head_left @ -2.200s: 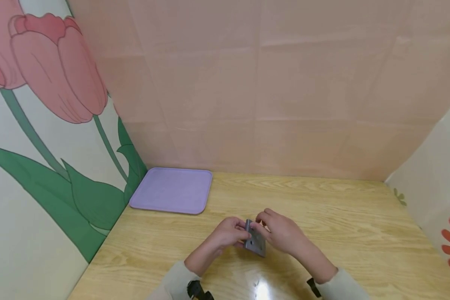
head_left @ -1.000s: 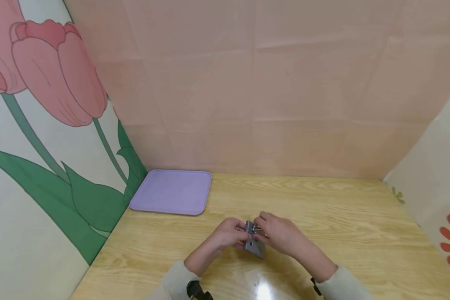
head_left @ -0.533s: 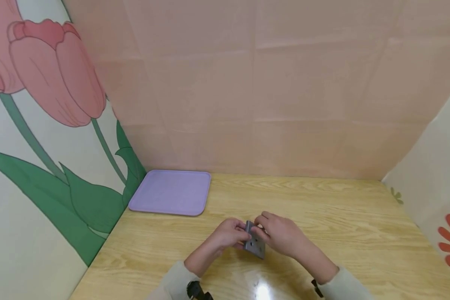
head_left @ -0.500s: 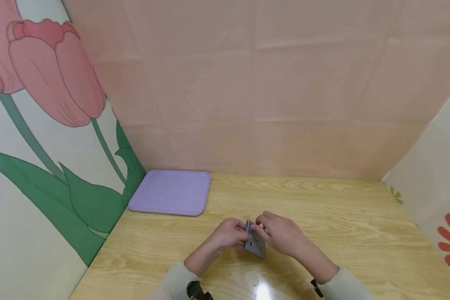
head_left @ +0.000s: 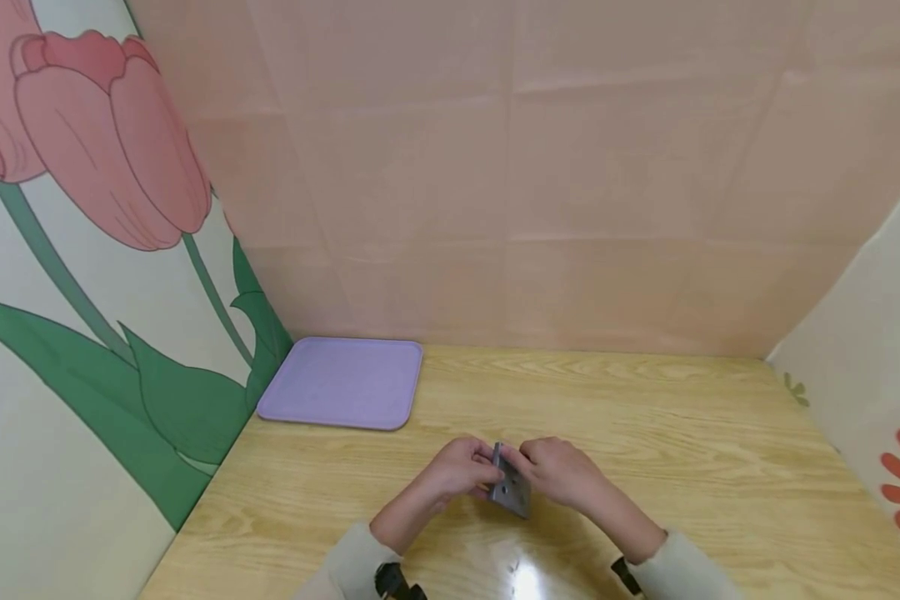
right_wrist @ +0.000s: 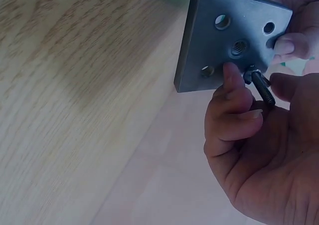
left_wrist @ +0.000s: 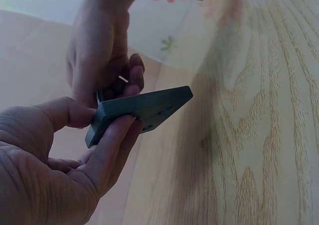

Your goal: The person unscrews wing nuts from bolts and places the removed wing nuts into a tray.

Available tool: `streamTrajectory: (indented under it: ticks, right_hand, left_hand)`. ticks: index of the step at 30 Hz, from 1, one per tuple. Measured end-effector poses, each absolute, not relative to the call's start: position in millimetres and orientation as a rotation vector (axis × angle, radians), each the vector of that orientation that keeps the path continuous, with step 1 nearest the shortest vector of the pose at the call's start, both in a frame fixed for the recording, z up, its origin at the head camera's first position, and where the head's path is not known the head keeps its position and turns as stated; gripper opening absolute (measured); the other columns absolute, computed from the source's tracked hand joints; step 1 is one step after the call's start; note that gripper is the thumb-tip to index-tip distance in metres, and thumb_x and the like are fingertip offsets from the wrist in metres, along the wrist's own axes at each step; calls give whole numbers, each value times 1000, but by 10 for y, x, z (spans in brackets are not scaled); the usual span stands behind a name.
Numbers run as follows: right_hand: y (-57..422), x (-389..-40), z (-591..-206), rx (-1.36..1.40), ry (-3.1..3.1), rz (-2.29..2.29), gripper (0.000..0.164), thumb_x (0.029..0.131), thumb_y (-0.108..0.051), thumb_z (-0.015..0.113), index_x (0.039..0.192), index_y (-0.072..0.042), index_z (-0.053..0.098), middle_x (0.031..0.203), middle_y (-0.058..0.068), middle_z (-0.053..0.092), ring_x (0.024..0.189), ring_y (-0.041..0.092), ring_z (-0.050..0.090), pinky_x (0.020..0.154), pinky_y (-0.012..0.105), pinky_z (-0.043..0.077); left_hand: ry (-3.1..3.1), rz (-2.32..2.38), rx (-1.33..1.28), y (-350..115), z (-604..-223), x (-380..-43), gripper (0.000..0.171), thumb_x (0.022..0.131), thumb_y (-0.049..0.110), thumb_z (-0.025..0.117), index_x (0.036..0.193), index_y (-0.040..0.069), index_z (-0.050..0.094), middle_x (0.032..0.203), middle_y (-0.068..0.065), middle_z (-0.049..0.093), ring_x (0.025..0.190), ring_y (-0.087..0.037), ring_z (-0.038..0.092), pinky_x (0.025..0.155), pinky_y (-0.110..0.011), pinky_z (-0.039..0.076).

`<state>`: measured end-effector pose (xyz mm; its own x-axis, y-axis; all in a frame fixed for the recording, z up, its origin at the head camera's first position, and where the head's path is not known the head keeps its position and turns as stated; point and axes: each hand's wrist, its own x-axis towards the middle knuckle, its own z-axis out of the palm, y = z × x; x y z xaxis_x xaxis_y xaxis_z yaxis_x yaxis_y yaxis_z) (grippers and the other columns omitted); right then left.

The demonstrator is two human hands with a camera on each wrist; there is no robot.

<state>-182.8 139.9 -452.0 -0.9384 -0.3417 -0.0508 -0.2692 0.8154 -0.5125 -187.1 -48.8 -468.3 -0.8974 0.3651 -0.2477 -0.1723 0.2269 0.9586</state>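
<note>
My left hand (head_left: 461, 468) grips a small grey metal plate (head_left: 512, 490) by one edge, holding it tilted above the wooden table. In the right wrist view several round holes pierce the plate (right_wrist: 219, 45), the middle one threaded. A dark threaded bolt (right_wrist: 264, 91) juts from the plate near one corner, with a nut (right_wrist: 248, 76) at its base against the face. My right hand (right_wrist: 264, 145) has its fingers curled round the nut and bolt, one fingertip (right_wrist: 232, 75) on the plate beside them. From the left wrist side, the left thumb and fingers clamp the plate (left_wrist: 139, 108).
A lilac tray (head_left: 345, 383) lies at the back left of the wood-grain table (head_left: 645, 433). Behind rises a pinkish cloth backdrop (head_left: 570, 167). A tulip-painted panel (head_left: 105, 275) stands left, a pale flowered panel (head_left: 870, 358) right.
The right hand has turned at the bolt and shifted slightly lower, its fingers more curled under. The bolt, seen in the head view a second ago, is covered there now. The left hand keeps its hold.
</note>
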Motion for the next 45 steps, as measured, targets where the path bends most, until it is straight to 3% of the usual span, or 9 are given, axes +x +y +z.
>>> streamTrajectory:
  ticks: [10,15,21,28,34,40,43,45]
  right_hand:
    - [1396,-1826,-4529,-529,2882,-762,41,104,-39,53,70,-18,55,61,-6,47,54,10,42,48,24,31]
    - [1422,-1822,-4517,-556,2904,-749,28,101,-36,61,80,-17,62,73,-6,54,61,10,48,51,25,39]
    - [1484,-1832,-4518,-812,3010,-554,20,96,-31,69,99,-11,68,87,-6,58,69,5,52,55,23,46]
    - [1528,-1856,-4558,-1223,3157,-285,23,87,-28,80,96,-11,67,83,-6,53,65,1,46,49,14,41]
    - [1543,-1858,-4562,-1357,3201,-197,25,83,-23,84,94,-14,64,84,-6,52,65,3,45,46,14,38]
    - [1538,-1849,-4572,-1369,3225,-190,23,84,-25,82,95,-15,65,83,-7,52,64,3,45,45,15,37]
    - [1524,-1836,-4559,-1206,3190,-305,18,93,-30,73,98,-14,67,82,-8,54,65,1,47,48,17,41]
    - [1507,-1827,-4542,-1013,3153,-427,23,99,-37,64,95,-14,68,81,-9,55,64,2,48,50,20,43]
  left_hand:
    - [2082,1708,162,-476,-4696,-1878,19,86,-1,69,105,-4,65,91,-9,70,81,-20,69,66,-36,62]
    - [2073,1716,159,-474,-4695,-1889,19,87,-1,69,105,-4,65,91,-9,70,81,-20,69,67,-36,62]
    - [2074,1717,168,-472,-4689,-1895,20,86,0,69,105,-5,66,90,-8,71,80,-19,69,66,-37,62]
    - [2085,1693,163,-475,-4687,-1907,20,87,2,70,106,-4,67,89,-7,71,80,-18,69,66,-36,62]
    - [2072,1700,164,-474,-4673,-1904,18,86,1,70,103,-4,68,88,-8,72,80,-18,70,65,-35,62]
    - [2057,1707,177,-477,-4671,-1907,19,86,0,69,104,-6,67,87,-8,72,80,-18,70,66,-34,62]
    - [2050,1716,196,-479,-4676,-1909,20,86,0,68,105,-7,67,89,-9,71,82,-19,70,66,-35,62]
    - [2048,1721,205,-480,-4679,-1911,21,86,0,68,106,-7,66,89,-10,71,83,-20,70,67,-36,62]
